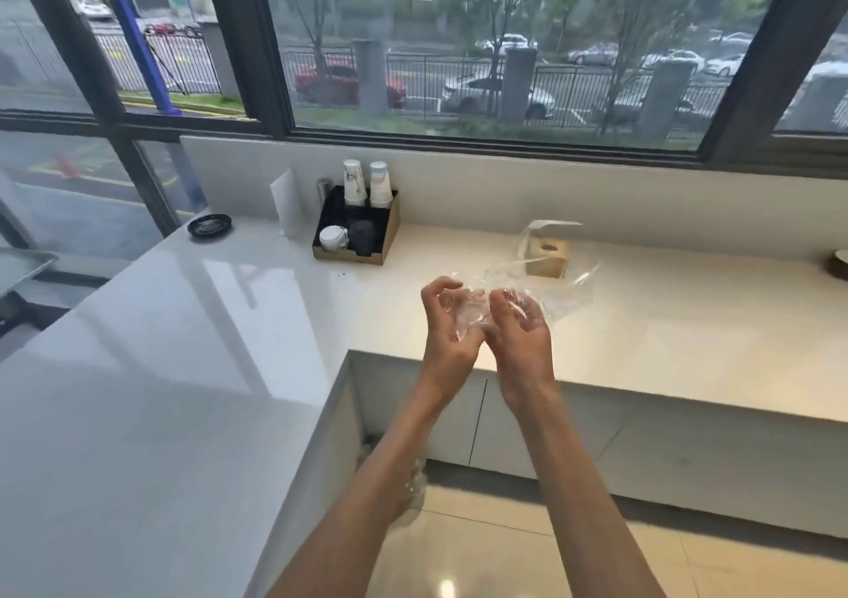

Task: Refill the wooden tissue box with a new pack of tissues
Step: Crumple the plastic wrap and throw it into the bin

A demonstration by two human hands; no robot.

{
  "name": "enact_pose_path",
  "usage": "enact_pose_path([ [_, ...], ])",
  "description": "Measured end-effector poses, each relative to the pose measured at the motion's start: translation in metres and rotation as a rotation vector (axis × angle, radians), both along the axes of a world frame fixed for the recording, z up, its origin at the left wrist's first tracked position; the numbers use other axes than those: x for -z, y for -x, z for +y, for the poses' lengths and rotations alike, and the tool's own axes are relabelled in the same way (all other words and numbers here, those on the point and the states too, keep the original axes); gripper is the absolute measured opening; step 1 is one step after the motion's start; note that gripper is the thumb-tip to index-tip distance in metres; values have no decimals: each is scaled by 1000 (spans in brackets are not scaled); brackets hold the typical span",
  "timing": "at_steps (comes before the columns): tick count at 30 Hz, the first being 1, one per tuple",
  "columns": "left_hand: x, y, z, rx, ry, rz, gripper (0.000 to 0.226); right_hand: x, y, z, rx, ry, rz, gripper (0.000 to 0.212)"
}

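Both hands are raised over the front of the white counter [688, 331], crumpling a clear plastic wrapper [557, 285] between them. My left hand [447, 326] curls around one bunched end and my right hand [521, 329] grips the other. The loose part of the wrapper billows up and to the right. Behind it, seen through the plastic, a small wooden tissue box [546, 258] stands on the counter with a dark round hole in its top. No tissue pack shows outside the box.
A black cardboard organiser [355, 230] with stacked paper cups stands at the back left of the counter. A dark round dish [209, 225] lies near the corner by the window. White cabinet doors [550, 441] are below the counter. Something clear and crumpled lies on the floor [413, 483].
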State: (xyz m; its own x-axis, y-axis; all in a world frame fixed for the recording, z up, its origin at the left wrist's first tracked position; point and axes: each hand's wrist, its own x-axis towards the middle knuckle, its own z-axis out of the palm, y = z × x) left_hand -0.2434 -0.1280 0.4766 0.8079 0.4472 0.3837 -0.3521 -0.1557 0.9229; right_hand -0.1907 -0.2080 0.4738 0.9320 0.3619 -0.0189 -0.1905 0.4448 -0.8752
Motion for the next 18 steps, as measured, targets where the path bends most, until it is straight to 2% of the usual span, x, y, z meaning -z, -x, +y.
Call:
enact_pose_path([
  [3,39,-5,16,-70,192,114,49,46,-10,12,-233,-49,164,49],
  [6,99,-22,45,-156,266,247,49,99,-34,20,-543,67,274,62],
  [8,163,-30,64,-199,318,386,45,149,-45,25,-682,228,275,70],
  [10,246,-36,75,-188,368,512,35,215,-50,37,-667,451,243,62],
  [12,328,-35,80,-163,520,588,35,295,-54,54,-578,631,167,47],
  [14,417,-34,91,-159,907,572,48,388,-56,73,-519,742,130,37],
  [15,460,-34,101,-206,1135,549,52,439,-58,84,-501,781,119,33],
  [16,506,-35,113,-277,1277,544,53,488,-60,95,-476,808,106,29],
  [17,549,-38,128,-348,1328,565,53,536,-64,105,-439,825,86,27],
  [18,589,-45,144,-406,1280,612,51,581,-69,116,-398,839,63,25],
])
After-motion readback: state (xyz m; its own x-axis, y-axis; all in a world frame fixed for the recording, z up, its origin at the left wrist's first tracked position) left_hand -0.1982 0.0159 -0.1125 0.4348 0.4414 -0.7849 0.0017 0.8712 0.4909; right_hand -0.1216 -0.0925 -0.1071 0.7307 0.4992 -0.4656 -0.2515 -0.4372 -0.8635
